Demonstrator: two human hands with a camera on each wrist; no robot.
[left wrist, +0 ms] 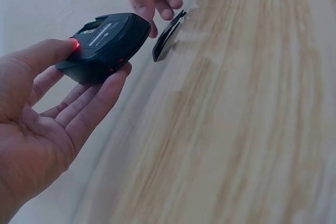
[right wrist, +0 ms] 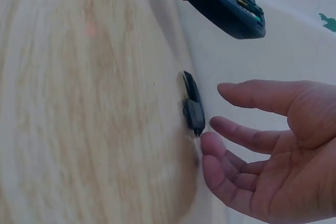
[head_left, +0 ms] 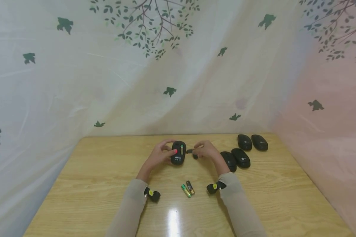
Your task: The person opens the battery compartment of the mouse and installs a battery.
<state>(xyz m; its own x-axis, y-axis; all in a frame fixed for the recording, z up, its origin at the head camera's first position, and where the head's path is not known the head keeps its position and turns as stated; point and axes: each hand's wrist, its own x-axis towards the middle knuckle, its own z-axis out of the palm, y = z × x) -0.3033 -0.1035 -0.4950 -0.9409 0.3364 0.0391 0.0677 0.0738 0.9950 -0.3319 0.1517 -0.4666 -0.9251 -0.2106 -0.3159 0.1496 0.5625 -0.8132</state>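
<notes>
Left grip (head_left: 160, 154) pinches the mouse (head_left: 178, 160) — tilting could spill its uncovered battery (head_left: 182, 150); right grip (head_left: 207, 150), spread, might knock the cover (right wrist: 195, 114).

Passable along the left of the table (head_left: 101, 171); blocked at right by four mice (head_left: 244, 142), mid-table by two batteries (head_left: 186, 191) and a thin black piece (right wrist: 195, 111).

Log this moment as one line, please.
left grip: holds mouse, underside up | right grip: near black piece, contact unclear | battery: visible inside mouse | two batteries: on table
</notes>
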